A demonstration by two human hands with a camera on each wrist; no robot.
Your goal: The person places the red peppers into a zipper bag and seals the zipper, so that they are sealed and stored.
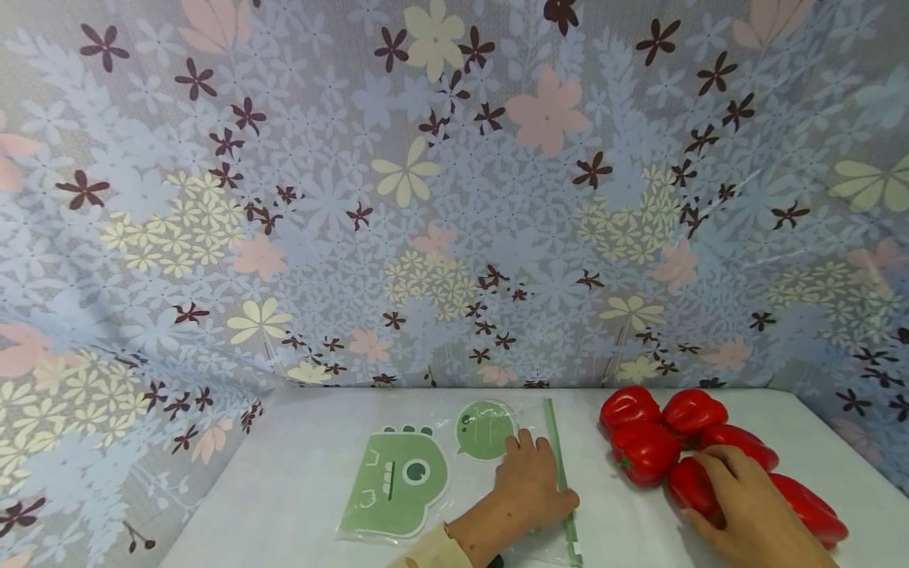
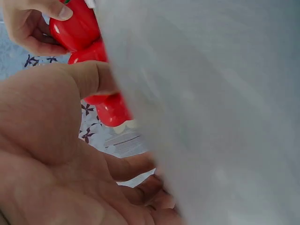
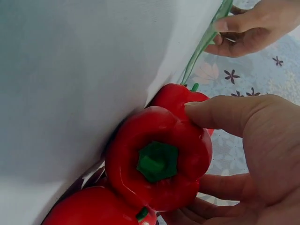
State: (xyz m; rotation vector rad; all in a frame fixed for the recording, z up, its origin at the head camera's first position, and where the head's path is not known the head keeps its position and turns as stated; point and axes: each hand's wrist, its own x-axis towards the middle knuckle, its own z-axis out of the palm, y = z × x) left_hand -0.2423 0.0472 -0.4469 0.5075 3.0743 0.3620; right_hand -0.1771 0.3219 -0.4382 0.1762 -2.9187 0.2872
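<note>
Fabric (image 1: 490, 189) printed with blue, cream, pink and maroon flowers hangs behind and to the sides of a white table (image 1: 284, 481). Flat on the tabletop lies a clear plastic bag (image 1: 465, 477) bearing a green cartoon creature (image 1: 398, 489) with one round eye, and a smaller green speech bubble (image 1: 486, 430). A green strip (image 1: 557, 450) runs along the bag's right edge.

The two hands are well apart. The left hand (image 1: 529, 481) rests over the bag's right part, unclenched, fingers pointing away from the person and thumb across the strip. The right hand (image 1: 753, 521) grips a red pepper (image 1: 690, 485) between thumb and fingers, to the right of the bag; whether it is off the table, I cannot tell. Five other red peppers (image 1: 645, 452) cluster close around it. A green stem (image 3: 157, 161) on the gripped pepper faces the right wrist camera.
</note>
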